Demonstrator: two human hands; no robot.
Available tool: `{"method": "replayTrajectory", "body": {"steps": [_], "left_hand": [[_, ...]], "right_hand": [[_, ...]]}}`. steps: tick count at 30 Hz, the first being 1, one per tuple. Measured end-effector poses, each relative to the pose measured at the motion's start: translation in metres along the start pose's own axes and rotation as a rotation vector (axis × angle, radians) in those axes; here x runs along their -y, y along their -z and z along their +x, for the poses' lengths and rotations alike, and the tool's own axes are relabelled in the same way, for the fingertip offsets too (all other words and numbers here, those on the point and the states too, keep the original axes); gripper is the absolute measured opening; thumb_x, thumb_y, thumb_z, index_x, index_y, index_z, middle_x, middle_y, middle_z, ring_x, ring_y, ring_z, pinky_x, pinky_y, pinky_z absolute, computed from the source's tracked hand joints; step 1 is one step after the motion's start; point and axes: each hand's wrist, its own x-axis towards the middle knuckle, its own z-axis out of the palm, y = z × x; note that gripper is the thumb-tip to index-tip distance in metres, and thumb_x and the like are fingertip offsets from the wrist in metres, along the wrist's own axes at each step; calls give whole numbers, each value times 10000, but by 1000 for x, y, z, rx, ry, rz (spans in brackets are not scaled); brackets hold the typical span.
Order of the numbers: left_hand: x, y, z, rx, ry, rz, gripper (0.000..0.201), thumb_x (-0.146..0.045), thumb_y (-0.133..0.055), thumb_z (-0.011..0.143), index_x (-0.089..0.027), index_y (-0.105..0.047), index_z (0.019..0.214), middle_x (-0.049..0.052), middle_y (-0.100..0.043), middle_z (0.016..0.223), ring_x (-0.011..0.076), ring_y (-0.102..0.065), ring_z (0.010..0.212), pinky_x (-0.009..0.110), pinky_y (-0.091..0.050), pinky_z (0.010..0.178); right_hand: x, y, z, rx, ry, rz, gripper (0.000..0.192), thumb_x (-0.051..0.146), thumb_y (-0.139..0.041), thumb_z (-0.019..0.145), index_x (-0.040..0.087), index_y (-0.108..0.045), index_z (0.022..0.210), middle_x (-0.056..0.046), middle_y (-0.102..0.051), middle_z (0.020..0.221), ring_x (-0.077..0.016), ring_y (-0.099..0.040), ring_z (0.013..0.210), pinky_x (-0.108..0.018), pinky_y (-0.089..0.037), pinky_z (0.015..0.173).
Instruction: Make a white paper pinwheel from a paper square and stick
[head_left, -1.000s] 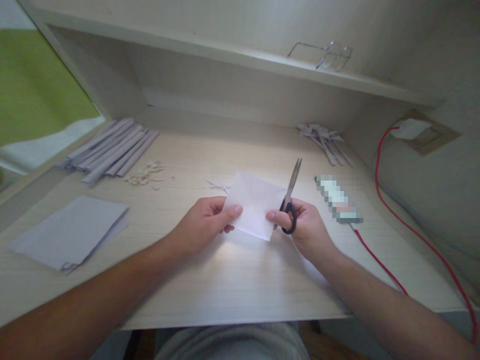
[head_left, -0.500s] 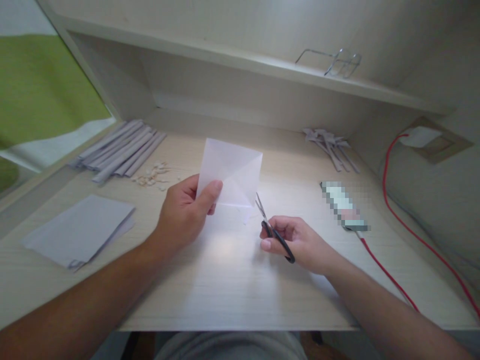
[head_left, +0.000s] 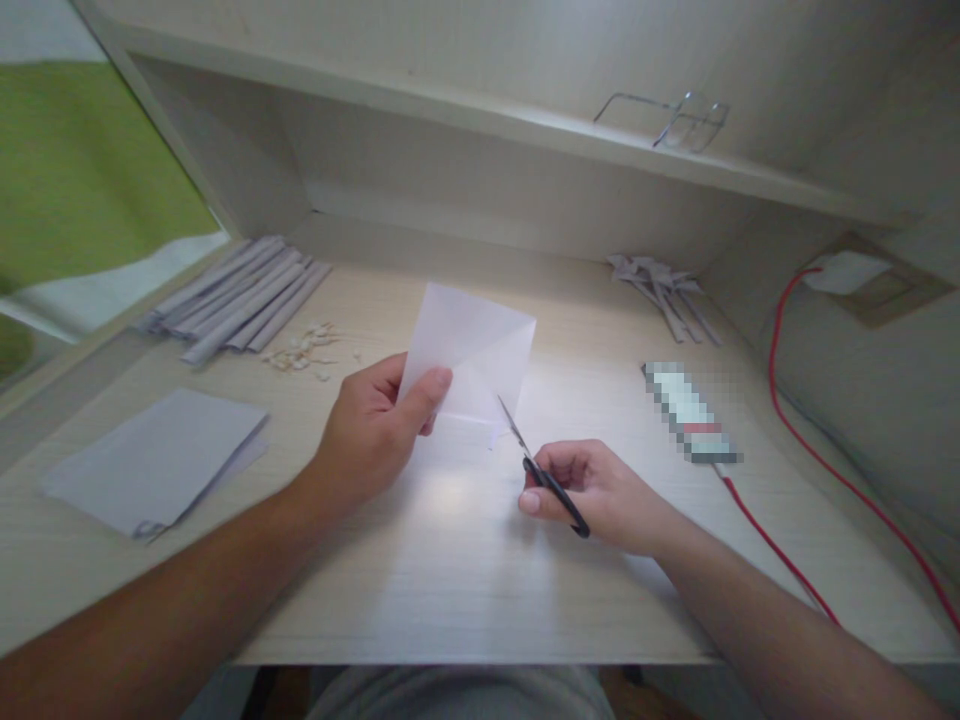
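Observation:
A square sheet of white paper with diagonal creases is pinched by its left edge in my left hand, thumb on top. My right hand grips scissors with black handles. Their blades reach over the paper's lower right corner, and from this angle they look nearly closed together. Whether they are cutting into the sheet I cannot tell. A small paper scrap shows just below the paper's bottom edge.
Rolled paper tubes and small pale bits lie at the back left. Folded sheets rest at front left. At right are paper pinwheels and a phone on a red cable. Glasses sit on the shelf above.
The paper has shifted slightly right and tilted in my left hand. The scissors' blades have moved from beside the corner to overlapping the sheet, and they look closer together.

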Motion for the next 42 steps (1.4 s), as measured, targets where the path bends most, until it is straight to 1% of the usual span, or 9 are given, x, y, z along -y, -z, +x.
{"method": "replayTrajectory", "body": {"steps": [11,17,29,35,42], "left_hand": [[0,-1,-1,-3,14,-20,376,-367,-593,902,-211,-532,566,-33,-545,552,138,-504,539,268,-392,556],[0,0,0,-1,10,-5,373,-371,-592,903,-211,-538,571,-31,-555,555,141,-511,539,270,-398,556],[1,0,0,-1,8,1,383,-373,-583,902,-205,-521,564,-32,-537,550,135,-493,535,263,-388,539],[2,-1,1,4,3,-7,374,-370,-582,905,-207,-527,573,-35,-543,551,136,-507,536,264,-399,543],[3,-1,2,13,8,-5,387,-391,-584,908,-205,-529,574,-32,-551,552,135,-509,532,269,-397,545]], "right_hand": [[-2,1,0,4,-16,33,345,476,-825,749,185,-641,731,39,-485,645,-114,-384,592,-264,-294,567],[0,0,0,11,-12,15,374,509,-802,766,178,-634,729,33,-478,653,-116,-378,598,-270,-293,573],[-1,1,1,17,-5,3,365,476,-808,768,169,-616,726,36,-457,651,-110,-363,597,-266,-261,553],[-3,2,1,12,-11,-15,392,494,-796,778,167,-594,702,45,-425,627,-103,-341,580,-263,-230,528],[1,1,1,-1,-8,-8,411,504,-785,789,162,-586,677,53,-404,603,-94,-321,561,-263,-212,515]]}}
